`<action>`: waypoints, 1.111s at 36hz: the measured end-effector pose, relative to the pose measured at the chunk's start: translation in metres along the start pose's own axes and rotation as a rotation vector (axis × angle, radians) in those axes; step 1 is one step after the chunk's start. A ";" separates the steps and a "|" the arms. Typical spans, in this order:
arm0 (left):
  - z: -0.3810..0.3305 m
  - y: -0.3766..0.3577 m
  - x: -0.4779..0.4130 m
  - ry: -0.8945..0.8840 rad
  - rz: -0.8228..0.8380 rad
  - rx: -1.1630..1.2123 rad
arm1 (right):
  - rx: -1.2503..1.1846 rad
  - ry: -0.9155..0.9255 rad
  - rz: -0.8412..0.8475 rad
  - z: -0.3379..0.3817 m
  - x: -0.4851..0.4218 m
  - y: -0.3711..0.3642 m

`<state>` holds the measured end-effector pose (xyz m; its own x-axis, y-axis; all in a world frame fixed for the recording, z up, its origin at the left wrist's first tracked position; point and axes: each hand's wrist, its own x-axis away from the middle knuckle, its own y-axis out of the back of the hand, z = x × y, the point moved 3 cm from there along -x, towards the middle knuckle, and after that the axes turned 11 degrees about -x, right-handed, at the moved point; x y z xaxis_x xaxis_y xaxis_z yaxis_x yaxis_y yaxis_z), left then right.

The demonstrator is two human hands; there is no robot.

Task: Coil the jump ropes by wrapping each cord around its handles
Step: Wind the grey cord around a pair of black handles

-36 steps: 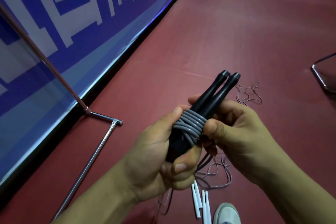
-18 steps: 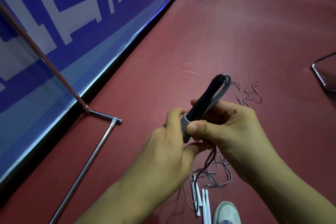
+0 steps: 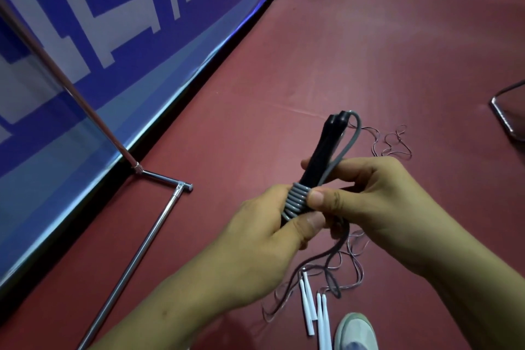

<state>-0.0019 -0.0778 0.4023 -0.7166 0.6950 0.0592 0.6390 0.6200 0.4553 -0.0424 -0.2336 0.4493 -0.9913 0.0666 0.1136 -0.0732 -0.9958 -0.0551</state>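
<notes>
Head view: two black handles [image 3: 326,148] together, one grey cord [image 3: 297,199] coiled round their middle. Left hand [image 3: 267,230] grips the lower ends, thumb on the cord; right hand [image 3: 377,202] pinches cord against handles. Four white handles [image 3: 308,304], thin cords [image 3: 395,145], one shoe [image 3: 355,332] on red floor [image 3: 369,51]; blue banner [image 3: 113,37], chrome stand [image 3: 136,258] left.

**A coiled black-handled jump rope in the hands, white-handled ropes loose on the floor**

Two black plastic handles [image 3: 326,148] lay side by side, tilted up and away, tips topmost. A grey cord [image 3: 297,200] was wound in tight, even turns around their middle; one free loop rose beside them to the tips, and a darker strand hung below the coil. The left hand [image 3: 255,236] gripped the lower ends, and the right hand [image 3: 375,207] pinched the coil. Below, slim white stick-shaped handles [image 3: 308,304] lay close together on the red floor [image 3: 369,37] among thin tangled cords [image 3: 396,140].
</notes>
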 end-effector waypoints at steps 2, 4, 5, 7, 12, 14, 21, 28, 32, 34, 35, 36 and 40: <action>0.001 -0.001 0.000 -0.008 0.029 0.112 | 0.010 0.014 -0.020 0.000 -0.001 0.004; -0.001 -0.003 0.000 -0.008 0.074 0.245 | 0.016 0.041 -0.022 0.001 0.000 0.006; -0.002 -0.005 0.000 -0.007 0.103 0.332 | 0.010 0.055 -0.019 0.001 0.000 0.006; -0.007 -0.007 -0.001 -0.010 0.165 0.505 | -0.005 0.081 -0.014 0.003 0.000 0.006; -0.010 -0.010 -0.004 -0.021 0.293 0.762 | -0.009 0.116 0.029 0.006 0.002 0.010; -0.009 -0.011 -0.004 0.000 0.322 0.822 | -0.014 0.105 0.022 0.006 0.003 0.015; -0.008 -0.010 0.003 0.019 0.330 0.978 | -0.174 0.040 -0.004 -0.003 0.004 0.016; -0.010 -0.010 0.002 0.030 0.407 1.055 | -0.235 -0.031 0.081 -0.002 0.004 0.013; -0.013 -0.009 0.003 0.055 0.529 1.166 | -0.344 -0.020 0.155 -0.001 0.004 0.007; -0.015 -0.009 0.004 0.057 0.589 1.215 | -0.427 -0.007 0.195 -0.001 0.005 0.004; -0.016 -0.009 0.004 0.061 0.616 1.242 | -0.436 0.005 0.205 -0.001 0.006 0.003; -0.016 -0.009 0.004 0.067 0.642 1.269 | -0.429 0.020 0.213 -0.001 0.006 0.002; -0.018 -0.012 0.005 0.031 0.756 1.357 | -0.426 0.067 0.255 -0.002 0.009 0.002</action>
<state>-0.0183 -0.0879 0.4133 -0.1161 0.9901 -0.0790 0.5948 0.0056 -0.8038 -0.0514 -0.2348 0.4480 -0.9873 -0.1578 -0.0193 0.1480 -0.8678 -0.4744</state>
